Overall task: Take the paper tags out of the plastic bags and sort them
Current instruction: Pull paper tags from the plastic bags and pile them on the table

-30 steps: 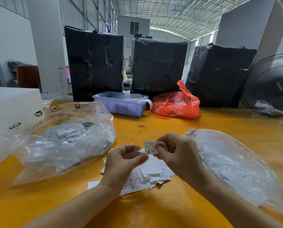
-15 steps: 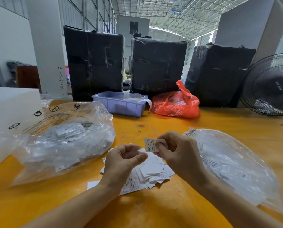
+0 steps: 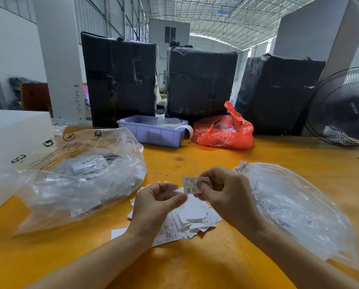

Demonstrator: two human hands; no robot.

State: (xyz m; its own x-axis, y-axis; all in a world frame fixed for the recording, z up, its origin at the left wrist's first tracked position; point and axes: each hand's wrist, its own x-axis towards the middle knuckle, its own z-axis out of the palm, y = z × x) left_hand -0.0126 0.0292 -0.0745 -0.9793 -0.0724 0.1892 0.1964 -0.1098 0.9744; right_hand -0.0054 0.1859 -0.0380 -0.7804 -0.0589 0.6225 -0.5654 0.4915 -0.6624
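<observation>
My right hand (image 3: 226, 195) pinches a small white paper tag (image 3: 190, 185) marked XS between thumb and forefinger, held up over the table. My left hand (image 3: 155, 203) hovers just left of it, fingers curled, thumb tip close under the tag; whether it holds anything is unclear. Beneath both hands lies a loose pile of white tags (image 3: 192, 220) on the yellow table (image 3: 195, 265). A clear plastic bag (image 3: 80, 180) stuffed with tags lies to the left. Another clear bag (image 3: 295, 209), flatter, with some tags inside, lies to the right.
A purple plastic bin (image 3: 153, 133) and a red plastic bag (image 3: 224, 131) sit at the table's far side, in front of three black-wrapped bales (image 3: 201, 84). A black fan (image 3: 345, 109) stands far right. A white box (image 3: 9, 147) stands at the left edge.
The tag in my right hand has tilted slightly, showing its XS mark more plainly. Both hands stay almost where they were.
</observation>
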